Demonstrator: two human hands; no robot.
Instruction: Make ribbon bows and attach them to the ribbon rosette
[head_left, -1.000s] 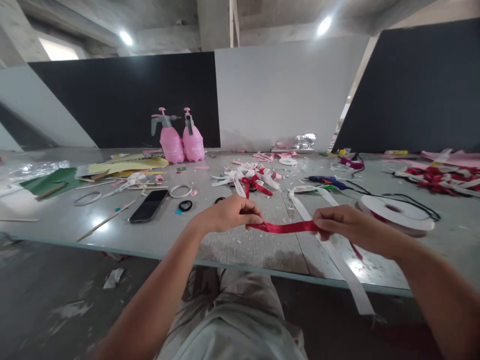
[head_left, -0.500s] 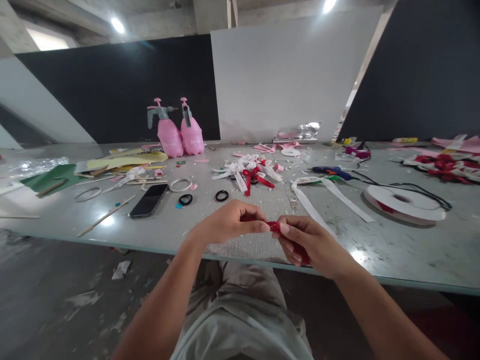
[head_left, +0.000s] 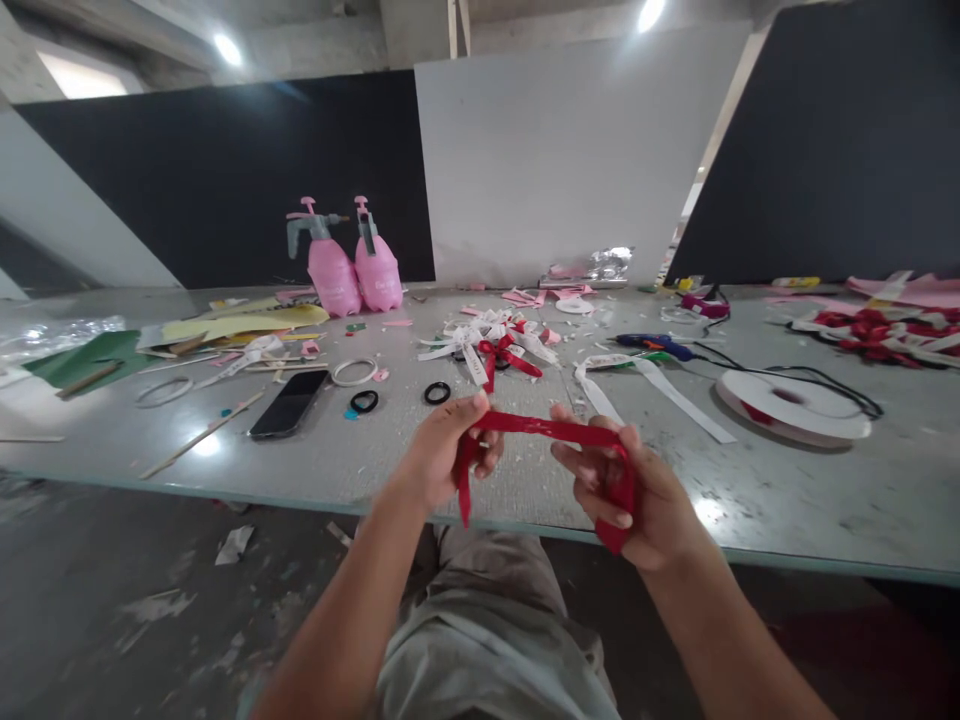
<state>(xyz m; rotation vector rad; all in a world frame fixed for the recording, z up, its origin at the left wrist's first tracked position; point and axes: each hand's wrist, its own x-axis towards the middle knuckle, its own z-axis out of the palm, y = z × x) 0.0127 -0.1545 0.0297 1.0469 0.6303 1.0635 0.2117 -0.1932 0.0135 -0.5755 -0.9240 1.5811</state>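
Observation:
A red ribbon (head_left: 547,427) is stretched between my two hands, above the front part of the table. My left hand (head_left: 450,445) pinches one end of the span, and a loose tail hangs below its fingers. At the other side my right hand (head_left: 637,490) grips the ribbon between thumb and fingers, with more of it drooping in a fold over the palm. The middle of the span looks slightly gathered. Just beyond lies a heap of white printed bows (head_left: 487,335), with a red bow (head_left: 504,355) on its near side.
A phone (head_left: 290,404), a black ring (head_left: 437,392) and sticks lie left of centre; pink spray bottles (head_left: 334,278) stand behind. Rightward are a white ribbon strip (head_left: 686,400), a glue gun (head_left: 656,345) with its cord, a ribbon spool (head_left: 795,405) and red-and-white bows (head_left: 877,335).
My hands were close together, pinching a short piece of the ribbon. They have moved apart, pulling it into a straight span, and its left tail now hangs in view.

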